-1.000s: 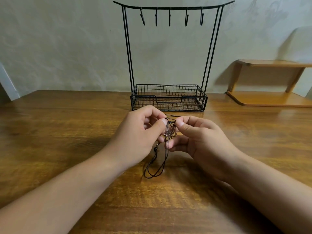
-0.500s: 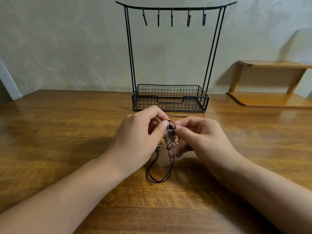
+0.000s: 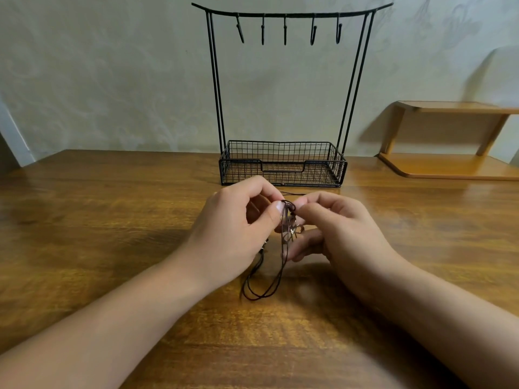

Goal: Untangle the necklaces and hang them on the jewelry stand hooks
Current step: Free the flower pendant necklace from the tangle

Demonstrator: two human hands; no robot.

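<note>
A tangle of thin dark cord necklaces (image 3: 280, 265) with small metal pendants hangs between my hands above the wooden table (image 3: 112, 220). My left hand (image 3: 236, 231) pinches the cords at the top with thumb and forefinger. My right hand (image 3: 334, 228) pinches the same knot from the right. The cord loops trail down onto the table. Behind my hands stands the black wire jewelry stand (image 3: 216, 94), with several bare hooks (image 3: 285, 29) on its top bar and a mesh basket base (image 3: 283, 164).
A light wooden shelf unit (image 3: 455, 164) sits on the table at the far right, against the wall. A pale wall runs behind the stand. One loose cord end lies on the table just in front of the basket.
Both hands have kept their pinch on the tangle and worked it slightly; the hanging loops sit a little lower and nearer than a second ago.
</note>
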